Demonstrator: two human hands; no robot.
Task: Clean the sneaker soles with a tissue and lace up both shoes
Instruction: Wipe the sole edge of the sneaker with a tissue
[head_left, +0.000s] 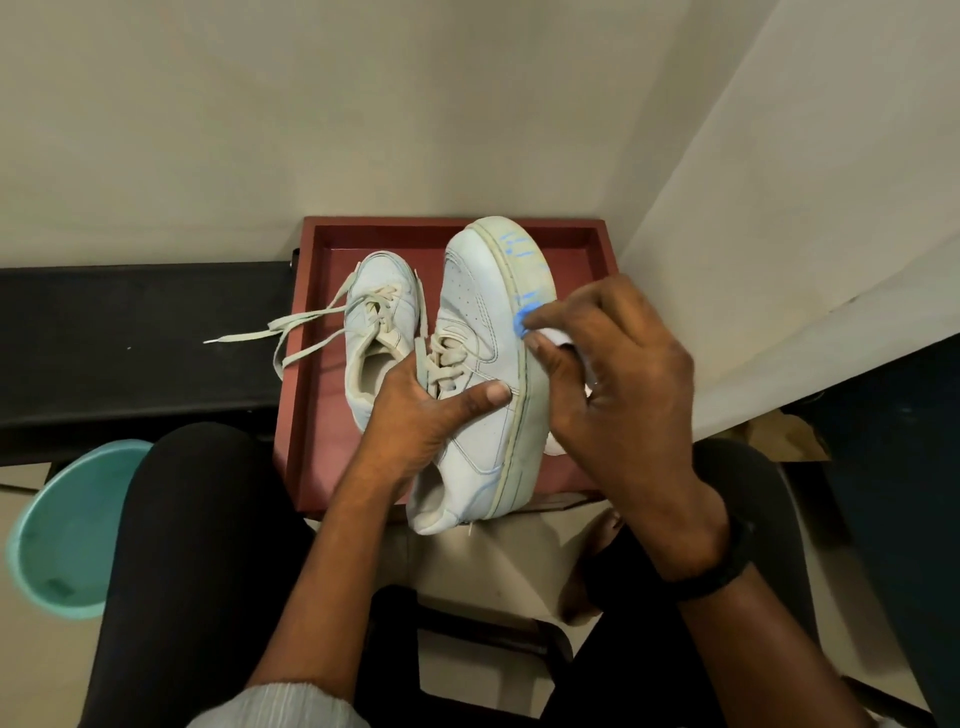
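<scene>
**Tissue on the blue-marked sole**

The loose-laced sneaker (382, 322) lies left in the red tray (311, 415); the left hand (415, 415) grips the held sneaker (478, 322) across its laces; it stands on edge over the tray, long axis near to far, toe far, sole facing right; the right hand (623, 379) pinches a tissue (558, 338) against the blue marks (519, 254); hard rubbing could smear them or tear the tissue.

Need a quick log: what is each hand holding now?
Left hand: grips the raised sneaker.
Right hand: holds a tissue against its sole.
</scene>
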